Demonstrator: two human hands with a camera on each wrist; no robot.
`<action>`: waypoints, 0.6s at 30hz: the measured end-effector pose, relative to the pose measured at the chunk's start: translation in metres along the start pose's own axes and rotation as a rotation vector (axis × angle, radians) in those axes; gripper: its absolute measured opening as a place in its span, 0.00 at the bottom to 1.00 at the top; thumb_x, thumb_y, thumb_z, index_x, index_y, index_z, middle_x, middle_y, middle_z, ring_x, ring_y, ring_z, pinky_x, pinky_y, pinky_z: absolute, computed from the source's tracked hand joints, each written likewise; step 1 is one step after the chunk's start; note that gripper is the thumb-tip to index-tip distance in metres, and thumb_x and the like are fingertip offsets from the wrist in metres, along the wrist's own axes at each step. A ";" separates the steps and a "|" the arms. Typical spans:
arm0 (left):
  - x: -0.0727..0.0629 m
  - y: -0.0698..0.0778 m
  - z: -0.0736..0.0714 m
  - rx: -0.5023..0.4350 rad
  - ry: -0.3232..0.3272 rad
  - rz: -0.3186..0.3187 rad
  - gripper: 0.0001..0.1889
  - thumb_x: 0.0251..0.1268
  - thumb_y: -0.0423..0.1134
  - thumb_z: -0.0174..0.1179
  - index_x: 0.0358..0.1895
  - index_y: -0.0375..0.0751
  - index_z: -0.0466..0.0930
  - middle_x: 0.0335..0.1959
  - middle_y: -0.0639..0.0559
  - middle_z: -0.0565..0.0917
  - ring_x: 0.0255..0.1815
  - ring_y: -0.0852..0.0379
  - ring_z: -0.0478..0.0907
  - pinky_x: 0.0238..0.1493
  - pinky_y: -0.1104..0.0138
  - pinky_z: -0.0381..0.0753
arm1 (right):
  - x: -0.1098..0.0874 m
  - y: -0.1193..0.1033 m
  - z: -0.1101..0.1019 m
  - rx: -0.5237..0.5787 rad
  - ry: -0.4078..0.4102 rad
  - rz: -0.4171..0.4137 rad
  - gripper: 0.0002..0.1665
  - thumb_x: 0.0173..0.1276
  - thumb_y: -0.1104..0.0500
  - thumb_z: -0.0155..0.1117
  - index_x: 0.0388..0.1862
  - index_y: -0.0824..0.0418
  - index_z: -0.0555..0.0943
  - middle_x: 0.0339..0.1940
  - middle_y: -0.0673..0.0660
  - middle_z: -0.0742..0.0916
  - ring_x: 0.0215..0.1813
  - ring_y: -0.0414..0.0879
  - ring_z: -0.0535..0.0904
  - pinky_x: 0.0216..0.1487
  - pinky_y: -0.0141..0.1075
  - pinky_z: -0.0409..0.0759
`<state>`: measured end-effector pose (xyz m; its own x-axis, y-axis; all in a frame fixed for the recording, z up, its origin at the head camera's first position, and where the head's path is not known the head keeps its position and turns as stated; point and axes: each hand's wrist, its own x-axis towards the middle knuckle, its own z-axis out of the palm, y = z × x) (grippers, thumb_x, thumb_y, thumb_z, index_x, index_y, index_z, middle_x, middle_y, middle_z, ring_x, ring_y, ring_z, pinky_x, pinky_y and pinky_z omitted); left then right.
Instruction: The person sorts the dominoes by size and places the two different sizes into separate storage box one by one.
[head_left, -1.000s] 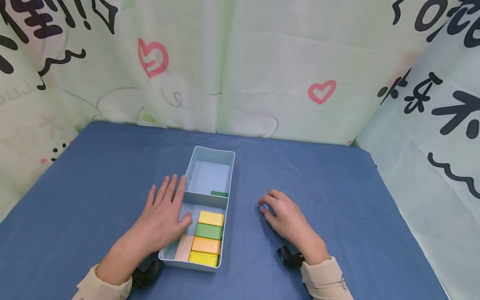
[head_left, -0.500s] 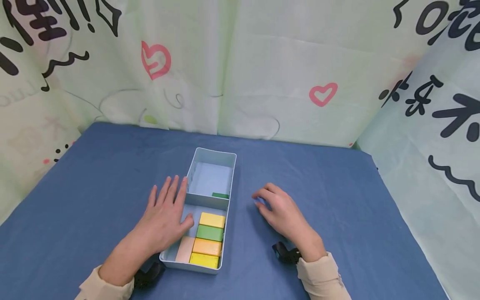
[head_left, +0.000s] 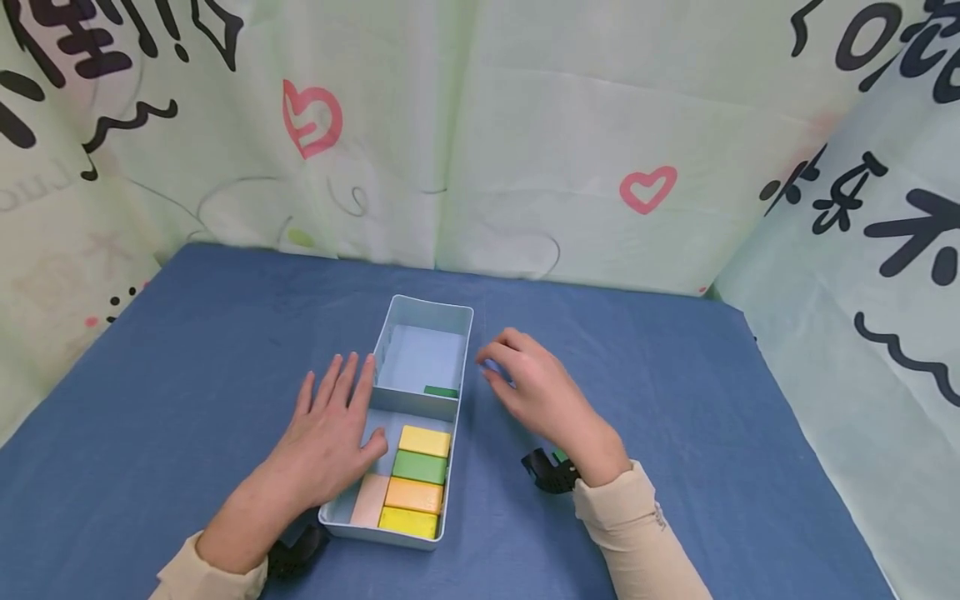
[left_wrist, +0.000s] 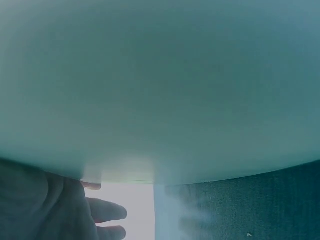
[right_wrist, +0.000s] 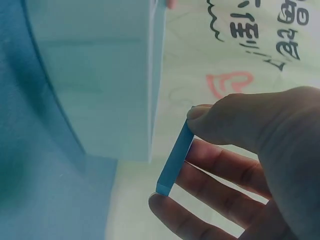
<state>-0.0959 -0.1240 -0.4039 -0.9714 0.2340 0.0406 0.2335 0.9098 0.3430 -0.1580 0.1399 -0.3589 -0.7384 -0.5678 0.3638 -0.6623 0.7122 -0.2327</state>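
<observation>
A light blue two-compartment box (head_left: 422,354) stands left of the table's middle. My left hand (head_left: 326,442), fingers straight, lies over its left wall; the left wrist view shows mostly the box's blurred side and a few fingers. In the near compartment are a pale yellow block (head_left: 425,441), a green block (head_left: 420,467), an orange block (head_left: 414,495), a bright yellow block (head_left: 408,522) and a pink block (head_left: 371,501). A green piece (head_left: 441,391) shows in the far compartment. Right of the box, my right hand (head_left: 543,392) pinches a thin blue block (right_wrist: 175,158) between thumb and fingers.
A blue cloth (head_left: 637,375) covers the table. A pale curtain (head_left: 525,125) with lettering and hearts encloses the back and sides. Black wrist cameras sit under both wrists, the right camera (head_left: 551,472) being plainer to see.
My right hand has moved forward and left toward the box's far compartment, carrying the blue block. The left hand and the box stay nearly in place.
</observation>
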 end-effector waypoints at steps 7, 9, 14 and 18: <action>0.001 0.000 0.000 -0.003 -0.008 -0.004 0.43 0.68 0.49 0.51 0.80 0.36 0.43 0.80 0.33 0.51 0.81 0.34 0.43 0.75 0.35 0.41 | 0.023 -0.013 -0.003 -0.007 -0.025 -0.062 0.09 0.68 0.66 0.64 0.45 0.57 0.86 0.42 0.53 0.83 0.39 0.44 0.75 0.37 0.34 0.77; 0.001 0.000 0.000 0.000 -0.008 -0.004 0.43 0.68 0.49 0.52 0.80 0.36 0.44 0.80 0.33 0.51 0.81 0.34 0.43 0.75 0.35 0.42 | 0.029 -0.016 -0.004 0.003 -0.025 -0.074 0.09 0.69 0.65 0.64 0.44 0.57 0.86 0.42 0.52 0.83 0.39 0.44 0.75 0.37 0.34 0.77; 0.001 0.000 0.000 0.009 -0.013 -0.010 0.43 0.68 0.50 0.51 0.80 0.36 0.44 0.79 0.33 0.52 0.81 0.34 0.44 0.76 0.35 0.42 | 0.044 -0.022 -0.001 0.024 -0.023 -0.104 0.10 0.69 0.66 0.62 0.44 0.57 0.87 0.40 0.51 0.82 0.40 0.44 0.75 0.37 0.34 0.77; 0.001 0.000 -0.001 0.017 -0.011 -0.010 0.43 0.68 0.50 0.51 0.80 0.36 0.44 0.79 0.33 0.53 0.81 0.34 0.44 0.76 0.35 0.43 | 0.056 -0.026 0.004 0.020 -0.041 -0.135 0.11 0.70 0.67 0.60 0.45 0.57 0.86 0.40 0.52 0.82 0.40 0.44 0.75 0.36 0.33 0.77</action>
<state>-0.0972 -0.1243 -0.4033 -0.9733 0.2281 0.0268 0.2241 0.9179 0.3274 -0.1823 0.0882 -0.3361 -0.6465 -0.6746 0.3563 -0.7582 0.6198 -0.2023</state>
